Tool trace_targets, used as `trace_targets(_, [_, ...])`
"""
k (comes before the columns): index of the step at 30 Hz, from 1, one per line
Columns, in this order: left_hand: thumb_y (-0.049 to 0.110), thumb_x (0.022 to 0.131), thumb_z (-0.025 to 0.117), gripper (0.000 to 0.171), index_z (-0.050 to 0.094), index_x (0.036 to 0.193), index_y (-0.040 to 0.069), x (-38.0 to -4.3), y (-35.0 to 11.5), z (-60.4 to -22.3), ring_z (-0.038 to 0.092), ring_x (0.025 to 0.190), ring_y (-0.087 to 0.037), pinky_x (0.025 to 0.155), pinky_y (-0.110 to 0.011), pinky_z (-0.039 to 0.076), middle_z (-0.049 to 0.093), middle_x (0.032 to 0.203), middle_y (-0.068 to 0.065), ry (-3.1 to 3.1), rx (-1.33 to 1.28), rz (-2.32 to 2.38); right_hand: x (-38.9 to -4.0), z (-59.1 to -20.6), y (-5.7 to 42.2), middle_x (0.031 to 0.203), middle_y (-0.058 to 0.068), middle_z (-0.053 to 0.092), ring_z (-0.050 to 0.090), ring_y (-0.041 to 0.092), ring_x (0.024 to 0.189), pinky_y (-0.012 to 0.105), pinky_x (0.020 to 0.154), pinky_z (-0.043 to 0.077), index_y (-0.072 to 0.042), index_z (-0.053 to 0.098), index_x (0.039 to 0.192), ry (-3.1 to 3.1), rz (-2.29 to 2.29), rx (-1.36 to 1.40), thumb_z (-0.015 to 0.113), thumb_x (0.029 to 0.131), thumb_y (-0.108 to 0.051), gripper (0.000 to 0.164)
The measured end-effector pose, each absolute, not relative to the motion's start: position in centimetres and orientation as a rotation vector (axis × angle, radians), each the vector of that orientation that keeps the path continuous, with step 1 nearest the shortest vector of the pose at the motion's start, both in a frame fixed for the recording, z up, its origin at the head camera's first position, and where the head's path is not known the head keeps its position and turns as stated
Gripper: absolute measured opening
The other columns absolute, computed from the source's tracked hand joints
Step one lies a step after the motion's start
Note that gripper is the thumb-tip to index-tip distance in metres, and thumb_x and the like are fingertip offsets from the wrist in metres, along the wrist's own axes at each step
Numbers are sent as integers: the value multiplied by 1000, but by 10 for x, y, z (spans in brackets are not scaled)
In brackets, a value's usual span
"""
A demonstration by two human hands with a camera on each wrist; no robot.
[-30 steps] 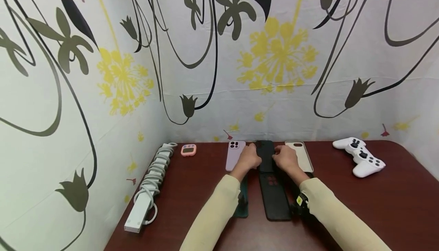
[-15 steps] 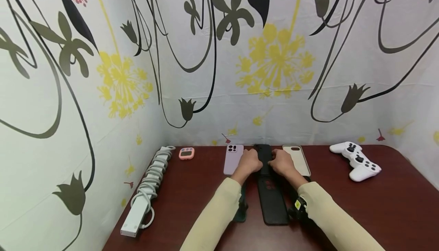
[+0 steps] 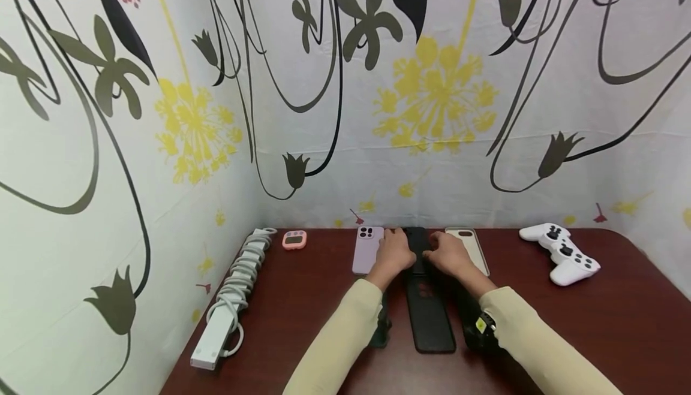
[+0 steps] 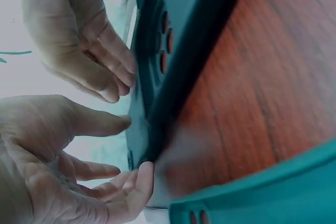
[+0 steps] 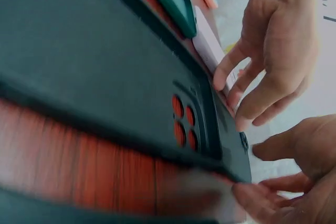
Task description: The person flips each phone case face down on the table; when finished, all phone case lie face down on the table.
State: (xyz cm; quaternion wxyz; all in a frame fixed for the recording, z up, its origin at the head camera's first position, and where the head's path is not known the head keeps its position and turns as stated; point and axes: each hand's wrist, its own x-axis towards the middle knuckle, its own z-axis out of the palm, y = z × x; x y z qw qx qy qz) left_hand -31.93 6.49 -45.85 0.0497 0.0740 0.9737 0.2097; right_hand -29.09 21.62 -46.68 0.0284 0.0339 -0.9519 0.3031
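At the back of the table a black phone case (image 3: 417, 243) lies between my two hands, end to end with a nearer black phone case (image 3: 430, 317). My left hand (image 3: 396, 252) is at its left edge, and a fingertip touches the edge in the left wrist view. On the other side my right hand (image 3: 449, 253) has fingertips right at the right edge, its thumb held apart from them. Fingers of both hands look relaxed, not curled around the case. The nearer case lies hollow side up, with wood showing through its camera holes (image 5: 185, 121).
A lilac phone case (image 3: 368, 251) stands left of my hands, a cream one (image 3: 475, 250) right. A green case (image 3: 380, 330) is partly under my left sleeve. Farther out are a cord-wrapped power strip (image 3: 237, 290), a pink timer (image 3: 294, 240) and a white game controller (image 3: 561, 252).
Left-hand fingers have straightened and spread at the far black case. My right hand has loosened and its wrist shifted slightly right. The cases stay in place.
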Motion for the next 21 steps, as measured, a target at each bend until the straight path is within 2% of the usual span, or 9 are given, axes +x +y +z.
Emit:
trace_targets(3, [27, 97, 73, 65, 50, 153, 5, -316, 66, -453, 54, 138, -35, 112, -42, 52, 51, 151, -19, 2974, 245, 690, -285, -463, 226, 130, 32, 67, 67, 47, 116, 59, 94, 58, 11, 58, 140, -2888, 979, 122, 64, 102, -12, 44])
trace_targets(6, [30, 98, 76, 65, 50, 154, 9, -315, 70, -449, 53, 141, -34, 113, -41, 51, 50, 152, -16, 2964, 288, 784, -280, -460, 239, 130, 32, 68, 69, 47, 114, 58, 91, 59, 9, 59, 139, -2832, 988, 147, 60, 104, -9, 39])
trace_targets(11, [29, 98, 77, 69, 47, 159, 14, -311, 81, -443, 54, 142, -30, 110, -40, 54, 48, 156, -13, 2868, 360, 1026, -277, -457, 264, 124, 29, 71, 71, 46, 111, 59, 90, 59, 7, 64, 135, -2768, 951, 132, 62, 103, -11, 37])
trace_targets(14, [26, 99, 77, 67, 47, 158, 13, -309, 88, -444, 60, 135, -27, 104, -40, 57, 53, 153, -14, 2754, 420, 1168, -278, -458, 281, 123, 28, 73, 72, 45, 109, 59, 88, 59, 6, 65, 134, -2762, 928, 114, 63, 102, -13, 37])
trace_targets(18, [29, 97, 78, 68, 47, 156, 13, -306, 95, -446, 63, 131, -27, 99, -42, 59, 57, 151, -14, 2598, 449, 1292, -280, -462, 300, 122, 27, 74, 72, 42, 104, 50, 79, 59, 4, 67, 133, -2765, 920, 67, 64, 102, -16, 37])
trace_targets(21, [34, 95, 80, 72, 46, 156, 16, -301, 101, -445, 62, 133, -28, 100, -44, 58, 57, 154, -13, 2526, 427, 1319, -280, -467, 313, 123, 28, 73, 72, 42, 105, 47, 78, 59, 4, 65, 135, -2769, 934, 35, 65, 102, -18, 39])
